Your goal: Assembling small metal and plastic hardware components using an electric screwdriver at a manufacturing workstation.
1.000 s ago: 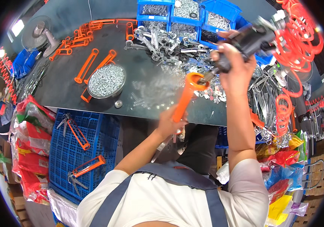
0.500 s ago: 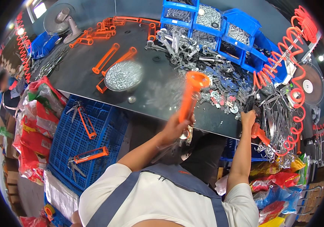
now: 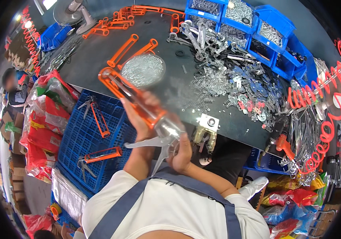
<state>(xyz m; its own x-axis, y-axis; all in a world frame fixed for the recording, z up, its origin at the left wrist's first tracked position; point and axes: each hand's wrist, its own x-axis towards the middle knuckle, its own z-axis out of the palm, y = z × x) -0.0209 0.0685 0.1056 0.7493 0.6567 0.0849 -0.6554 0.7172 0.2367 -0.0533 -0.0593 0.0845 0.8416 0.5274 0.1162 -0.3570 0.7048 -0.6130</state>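
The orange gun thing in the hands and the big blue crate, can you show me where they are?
Orange caulking gun (image 3: pixel 152 118): head view, on the lower end of its orange frame.
Blue crate (image 3: pixel 83 140): head view, on its bare mesh.

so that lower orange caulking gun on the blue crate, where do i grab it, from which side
I'd grip the lower orange caulking gun around the middle of its long frame, coming from above. It lies on the blue crate with its frame uncovered, while the silver levers splay at its left end and look awkward to hold.
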